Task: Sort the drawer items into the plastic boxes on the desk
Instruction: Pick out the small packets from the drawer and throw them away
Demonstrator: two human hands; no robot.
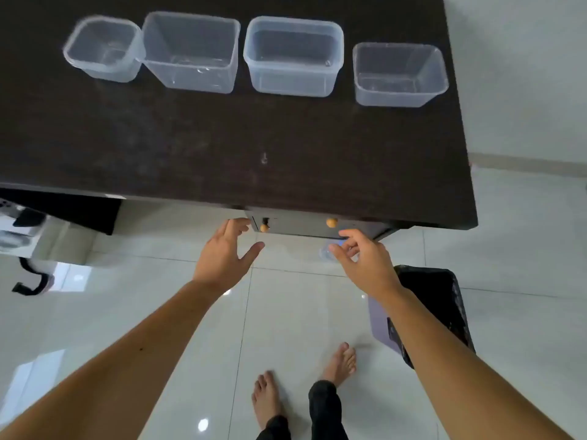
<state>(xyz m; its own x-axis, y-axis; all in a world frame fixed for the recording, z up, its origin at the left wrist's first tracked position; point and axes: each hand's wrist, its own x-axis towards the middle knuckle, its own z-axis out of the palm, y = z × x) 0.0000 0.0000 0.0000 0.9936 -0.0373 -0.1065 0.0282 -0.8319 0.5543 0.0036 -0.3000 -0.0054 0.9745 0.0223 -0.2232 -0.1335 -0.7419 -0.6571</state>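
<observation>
Several clear plastic boxes stand in a row at the far side of the dark desk: a small one at the left, a taller one, a frosted one and a low one at the right. Under the desk's near edge is a dark drawer front with two round wooden knobs; it looks closed. My left hand is open, its fingertips just left of the left knob. My right hand is open, just below the right knob. Drawer contents are hidden.
A black mesh bin stands on the floor at my right forearm, with a lilac object beside it. A clear bottle shows behind my right fingers. A chair part and shelf items sit at the left. My bare feet stand on glossy white tiles.
</observation>
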